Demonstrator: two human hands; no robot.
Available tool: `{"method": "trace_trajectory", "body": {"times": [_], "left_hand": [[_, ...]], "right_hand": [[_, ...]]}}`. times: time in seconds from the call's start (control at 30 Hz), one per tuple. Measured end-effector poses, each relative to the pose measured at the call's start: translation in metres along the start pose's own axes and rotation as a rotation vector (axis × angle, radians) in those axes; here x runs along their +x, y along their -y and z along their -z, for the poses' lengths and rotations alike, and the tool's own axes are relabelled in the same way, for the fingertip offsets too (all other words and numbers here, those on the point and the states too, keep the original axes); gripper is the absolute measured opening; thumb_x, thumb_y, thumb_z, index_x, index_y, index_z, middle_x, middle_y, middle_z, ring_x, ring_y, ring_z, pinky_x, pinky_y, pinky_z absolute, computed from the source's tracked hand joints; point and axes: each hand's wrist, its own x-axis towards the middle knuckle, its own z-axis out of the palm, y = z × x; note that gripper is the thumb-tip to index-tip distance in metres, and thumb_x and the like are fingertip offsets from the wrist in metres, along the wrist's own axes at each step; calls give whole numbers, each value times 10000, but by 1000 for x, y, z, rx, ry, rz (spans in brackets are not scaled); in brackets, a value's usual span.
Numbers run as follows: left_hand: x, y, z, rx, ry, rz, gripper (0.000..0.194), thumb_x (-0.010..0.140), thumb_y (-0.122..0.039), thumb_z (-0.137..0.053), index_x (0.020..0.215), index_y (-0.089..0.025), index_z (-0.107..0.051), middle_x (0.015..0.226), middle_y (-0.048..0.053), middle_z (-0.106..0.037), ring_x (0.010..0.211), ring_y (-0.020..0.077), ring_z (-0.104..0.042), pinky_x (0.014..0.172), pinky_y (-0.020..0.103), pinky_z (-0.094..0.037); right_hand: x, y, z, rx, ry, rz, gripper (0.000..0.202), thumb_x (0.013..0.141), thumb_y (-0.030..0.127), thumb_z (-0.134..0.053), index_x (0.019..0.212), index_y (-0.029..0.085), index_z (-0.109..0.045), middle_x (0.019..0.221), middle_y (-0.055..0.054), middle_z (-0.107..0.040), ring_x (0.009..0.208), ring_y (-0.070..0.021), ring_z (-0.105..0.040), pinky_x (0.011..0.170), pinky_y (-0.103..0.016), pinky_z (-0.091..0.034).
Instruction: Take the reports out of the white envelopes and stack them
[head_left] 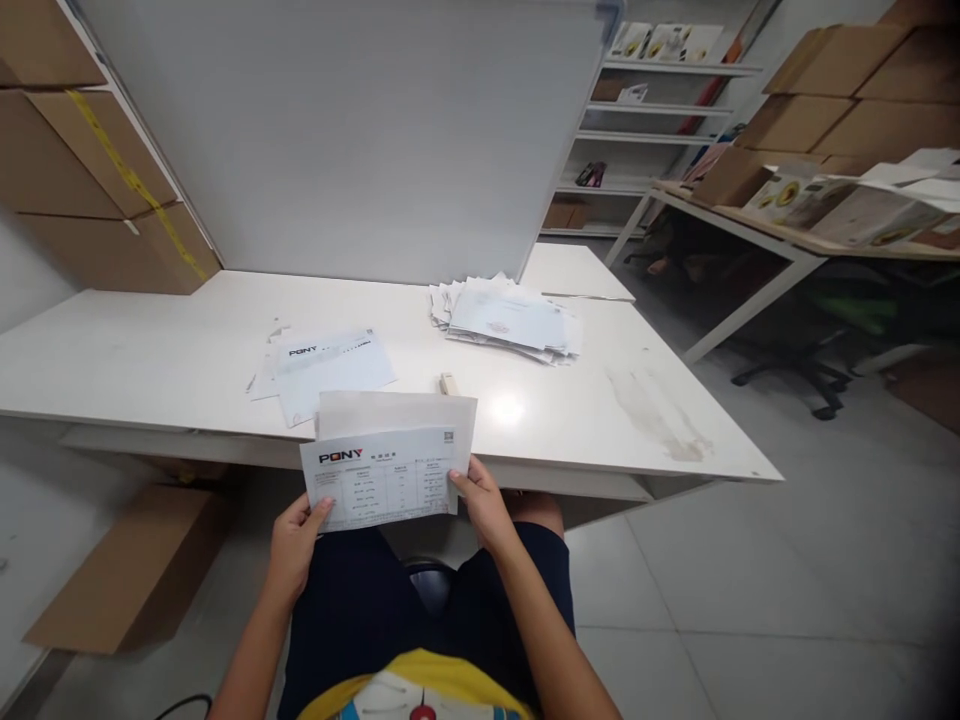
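Observation:
Two or more printed sheets (386, 490), the front one marked PONY, are held over my lap at the desk's front edge. My left hand (294, 545) grips their lower left corner, thumb on top. At the right edge my right hand (482, 502) pinches them with the thumb in front. Just beyond lies a small loose group of papers (337, 368), also marked PONY. A thicker, uneven stack of papers (510, 318) rests farther back to the right. Between them sits a small beige object (448, 384).
The white desk (555, 420) has a large grey-white panel (360, 140) standing at its back. Cardboard boxes (90, 150) are piled at the left, and another box (135, 565) is on the floor. Shelves (660, 110) and a second table (750, 225) stand at the right.

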Motion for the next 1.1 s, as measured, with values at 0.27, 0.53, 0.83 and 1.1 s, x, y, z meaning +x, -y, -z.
{"method": "trace_trajectory", "body": {"times": [0.27,0.53,0.83,1.1], "left_hand": [[21,-50,-59,79,19,-277,416,656,-502,-742,907,-175,-693,901,72,-720,860,243,-653,788,336,-529],[36,-72,-91,100,198,-343,400,702,-509,-706,899,-162,-673,874,68,-712,865,234,-638,786,335,-514],[33,-68,-94,100,248,-296,449,688,-564,-698,891,-165,-659,909,81,-723,889,251,-652,786,365,-531],[40,-57,-93,154,279,-324,409,731,-530,-676,902,-159,-655,865,67,-713,856,235,-645,765,352,-522]], "right_hand": [[22,50,23,-181,-206,231,289,826,411,-570,1018,210,-648,1021,-57,-706,988,-242,-618,892,-381,-482],[49,79,39,-56,-230,299,342,831,413,-593,1103,210,-632,1091,-65,-690,976,-242,-630,856,-378,-496],[65,76,53,-3,-272,310,465,750,415,-668,1174,228,-623,1043,-50,-714,953,-240,-636,807,-358,-494],[76,83,56,22,-321,354,235,794,401,-619,928,210,-645,858,9,-663,792,-158,-583,743,-282,-448]]}}
